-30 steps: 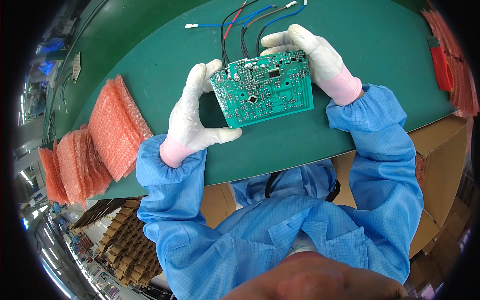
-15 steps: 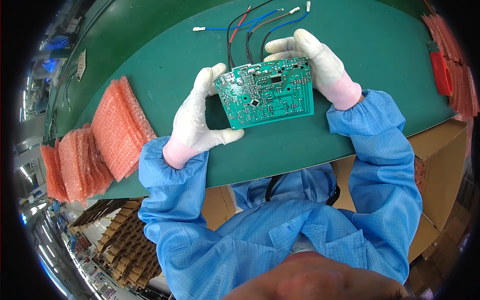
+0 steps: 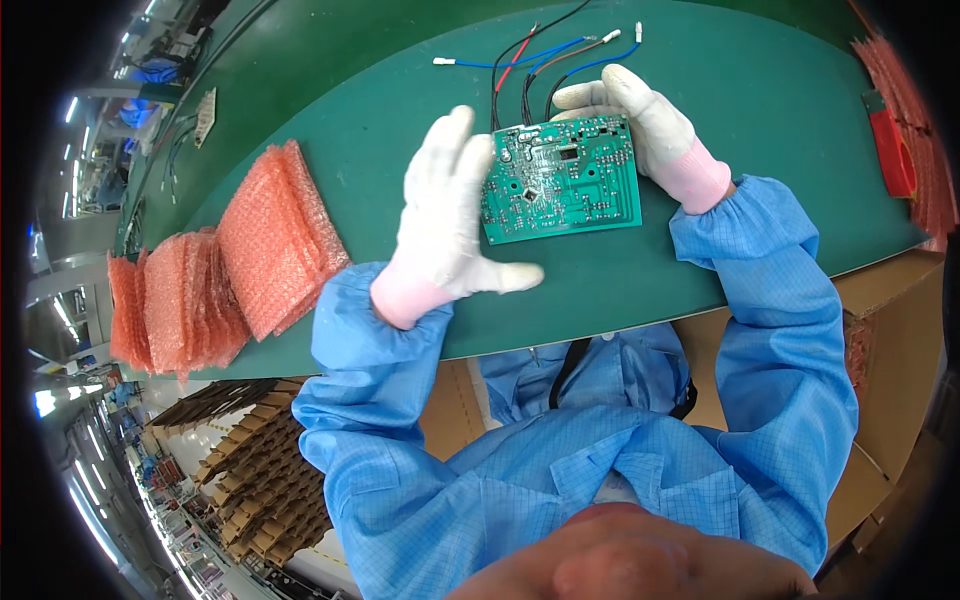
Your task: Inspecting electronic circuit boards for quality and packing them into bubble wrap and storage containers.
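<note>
Seen from the head camera, a worker in a blue coat and white gloves holds a green circuit board (image 3: 560,178) above a green table (image 3: 780,110). The right hand (image 3: 640,125) grips the board along its far right edge, fingers curled behind it and thumb lying across the top. The left hand (image 3: 445,215) is spread wide open, palm turned toward the board's left edge, fingers pointing up and thumb stretched out below the board; whether its fingers touch the edge cannot be told from this angle. The board is tilted slightly, its soldered face with small dark chips turned up to the camera.

A bundle of wires (image 3: 545,62) in black, red, blue and brown rises from the board's top edge and fans out across the table, the ends capped with white connectors.

To the left of the hands, well apart from the board, stacks of pink bubble-wrap bags (image 3: 265,235) lie overlapping on the table, running toward its left rim. At the far right edge of the table sits a red tool (image 3: 893,150), beside more pink bags (image 3: 915,90). Below the table's near edge, cardboard boxes (image 3: 880,320) stand on the right and folded cardboard dividers (image 3: 240,450) on the left.
</note>
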Action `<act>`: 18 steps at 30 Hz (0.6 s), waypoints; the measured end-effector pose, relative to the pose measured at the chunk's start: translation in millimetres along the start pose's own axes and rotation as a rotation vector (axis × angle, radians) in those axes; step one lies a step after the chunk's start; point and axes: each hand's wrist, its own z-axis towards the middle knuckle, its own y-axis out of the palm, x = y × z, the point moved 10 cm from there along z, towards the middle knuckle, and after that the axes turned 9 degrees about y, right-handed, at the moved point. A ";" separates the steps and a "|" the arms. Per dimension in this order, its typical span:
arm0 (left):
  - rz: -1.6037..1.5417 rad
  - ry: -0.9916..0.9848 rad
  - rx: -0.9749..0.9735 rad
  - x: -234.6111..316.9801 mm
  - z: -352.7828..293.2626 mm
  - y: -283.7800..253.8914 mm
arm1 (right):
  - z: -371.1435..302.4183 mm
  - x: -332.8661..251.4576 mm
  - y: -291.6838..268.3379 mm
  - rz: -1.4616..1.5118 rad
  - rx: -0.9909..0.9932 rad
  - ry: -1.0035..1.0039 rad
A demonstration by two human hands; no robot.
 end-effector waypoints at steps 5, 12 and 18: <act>-0.626 -0.329 -0.007 -5.6 6.8 6.5 | -13.2 -14.4 26.9 0.017 -0.092 -0.048; -1.488 -0.631 0.528 -26.1 -5.1 -30.9 | -86.2 -109.3 14.0 -0.350 0.115 -0.578; -1.146 -0.795 0.073 13.1 -17.4 -18.0 | -96.9 -104.9 70.8 -1.148 0.238 -0.803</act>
